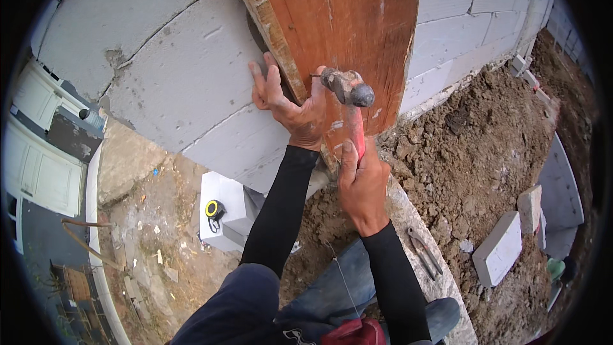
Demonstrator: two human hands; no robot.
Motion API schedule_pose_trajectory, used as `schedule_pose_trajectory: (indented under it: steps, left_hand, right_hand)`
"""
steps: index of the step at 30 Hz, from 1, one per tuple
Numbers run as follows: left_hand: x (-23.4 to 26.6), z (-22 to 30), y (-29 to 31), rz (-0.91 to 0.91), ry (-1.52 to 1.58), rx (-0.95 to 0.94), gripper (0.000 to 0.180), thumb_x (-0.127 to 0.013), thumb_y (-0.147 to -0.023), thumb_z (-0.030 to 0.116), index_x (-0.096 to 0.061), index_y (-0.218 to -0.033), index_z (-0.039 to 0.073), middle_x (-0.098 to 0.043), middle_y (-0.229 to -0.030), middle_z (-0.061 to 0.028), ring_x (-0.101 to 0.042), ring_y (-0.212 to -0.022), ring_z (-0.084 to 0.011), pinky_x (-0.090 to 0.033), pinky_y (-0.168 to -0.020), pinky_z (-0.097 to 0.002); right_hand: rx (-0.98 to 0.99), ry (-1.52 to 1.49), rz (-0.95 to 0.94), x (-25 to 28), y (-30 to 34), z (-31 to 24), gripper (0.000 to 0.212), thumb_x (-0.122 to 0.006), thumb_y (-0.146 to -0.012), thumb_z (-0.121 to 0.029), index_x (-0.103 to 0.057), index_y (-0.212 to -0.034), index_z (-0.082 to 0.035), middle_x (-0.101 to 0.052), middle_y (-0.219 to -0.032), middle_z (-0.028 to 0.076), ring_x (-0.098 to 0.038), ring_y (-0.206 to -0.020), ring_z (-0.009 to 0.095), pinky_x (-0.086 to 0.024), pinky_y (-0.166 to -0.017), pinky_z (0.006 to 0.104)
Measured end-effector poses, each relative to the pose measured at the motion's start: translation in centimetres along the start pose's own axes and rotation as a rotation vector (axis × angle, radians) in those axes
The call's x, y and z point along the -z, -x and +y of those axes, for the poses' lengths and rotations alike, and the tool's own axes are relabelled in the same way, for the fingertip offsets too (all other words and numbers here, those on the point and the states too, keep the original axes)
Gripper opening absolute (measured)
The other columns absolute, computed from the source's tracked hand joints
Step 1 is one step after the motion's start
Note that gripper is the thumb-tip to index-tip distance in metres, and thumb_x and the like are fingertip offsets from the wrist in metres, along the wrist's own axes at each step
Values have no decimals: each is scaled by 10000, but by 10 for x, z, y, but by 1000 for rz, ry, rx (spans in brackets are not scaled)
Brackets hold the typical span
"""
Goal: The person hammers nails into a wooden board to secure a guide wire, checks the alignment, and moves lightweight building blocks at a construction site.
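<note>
My right hand [365,188] is closed round the red handle of a ball-ended hammer [355,124]. Its worn, dirt-caked head is in front of the orange-brown wooden board [357,16], close to my left thumb. My left hand [294,112] straddles the board's left edge, gripping it: the thumb is on the face side and the other fingers lie toward the pale block wall [191,76]. A small dark pin, seemingly a nail [314,75], shows by the thumb tip; whether the thumb touches it I cannot tell.
A yellow-and-black tape measure [214,209] rests on a white block [217,185] at lower left. Pincers [424,252] lie on the concrete ledge [447,284] right of my knee. Beyond are heaped soil [472,153] and a loose pale block [498,249].
</note>
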State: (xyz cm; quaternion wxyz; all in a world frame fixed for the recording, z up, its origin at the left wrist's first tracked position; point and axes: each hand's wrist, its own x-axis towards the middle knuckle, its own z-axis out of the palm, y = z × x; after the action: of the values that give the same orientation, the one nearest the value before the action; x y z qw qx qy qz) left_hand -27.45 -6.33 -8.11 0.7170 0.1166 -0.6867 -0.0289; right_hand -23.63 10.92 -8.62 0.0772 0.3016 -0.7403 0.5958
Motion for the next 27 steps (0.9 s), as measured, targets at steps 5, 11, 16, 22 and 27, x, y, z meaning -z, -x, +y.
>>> schedule_pose_trajectory:
  steps: [5,11,16,22,27]
  left_hand:
    - [0,2,-2,9,42,42,839,-803,-708,-14,-316,-1389,40,-289,-1467,-238,-331,-1406,-436,-352,-1150,-520]
    - [-1,3,0,1,113,94,798,-754,-715,-57,-322,-1378,40,-292,-1453,-256,-303,-1417,-449,-354,-1150,-520]
    - [-2,4,-2,-4,113,121,797,-753,-708,-64,-320,-1369,41,-276,-1467,-268,-295,-1418,-456,-353,-1148,-524]
    - [-2,5,1,-5,152,163,805,-767,-700,-59,-320,-1362,39,-260,-1485,-273,-273,-1428,-454,-348,-1152,-513]
    - [-3,2,1,51,103,181,725,-841,-766,190,-385,-1316,70,-536,-1384,-254,-330,-1433,-403,-80,-1143,-542]
  right_hand:
    - [94,-138,167,7,8,-23,201,-572,-979,-205,-538,-958,-9,-577,-641,202,-614,-555,390,-459,-506,413]
    - [-151,-113,-24,-10,1,-8,196,-564,-981,-203,-551,-947,-10,-584,-660,205,-618,-568,398,-466,-522,409]
    - [-7,-149,102,-18,2,-13,203,-541,-999,-212,-560,-972,-11,-564,-625,208,-622,-565,384,-438,-503,416]
    - [6,-155,151,-15,5,-8,217,-540,-1002,-223,-570,-996,-8,-562,-621,191,-619,-555,375,-434,-503,409]
    - [-144,-117,-35,-14,-1,-18,215,-547,-995,-222,-566,-991,-7,-556,-618,195,-625,-570,371,-449,-516,400]
